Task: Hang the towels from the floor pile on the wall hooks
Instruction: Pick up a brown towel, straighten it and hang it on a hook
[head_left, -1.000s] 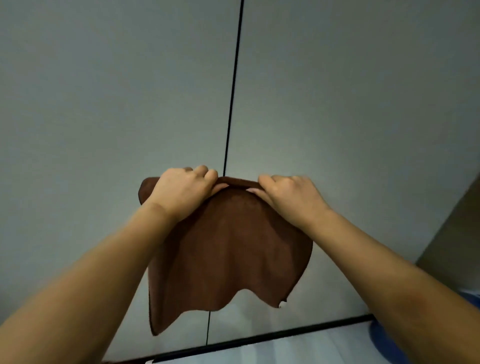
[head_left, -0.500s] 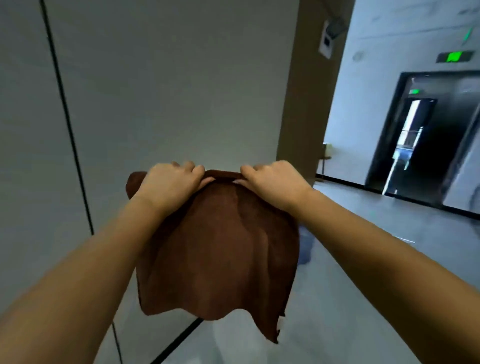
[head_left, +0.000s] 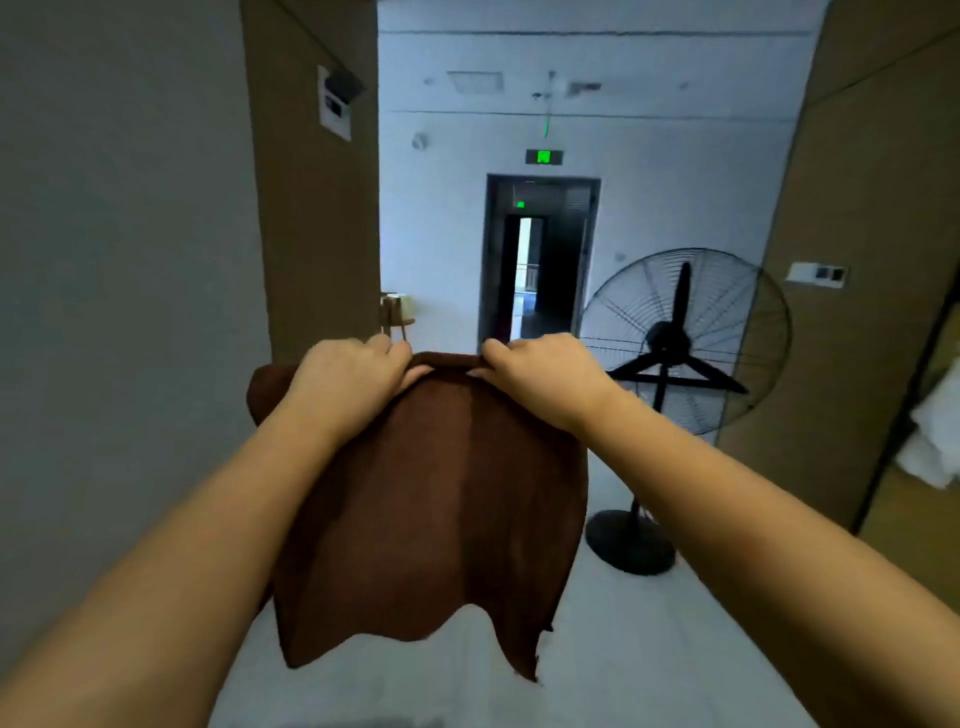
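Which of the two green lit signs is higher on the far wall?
The green sign above the door frame is higher; the smaller green sign glows lower, inside the dark doorway.

Towel's (head_left: 431, 509) top corners behind both hands

Person's body, head view. Two forearms visible, both bare from frame edge to wrist; no sleeve edge in view. Left hand (head_left: 349, 375): bare, ungloved, knuckles rounded. Right hand (head_left: 540, 375): bare, ungloved. Wrists unadorned. Fingernails short where seen.
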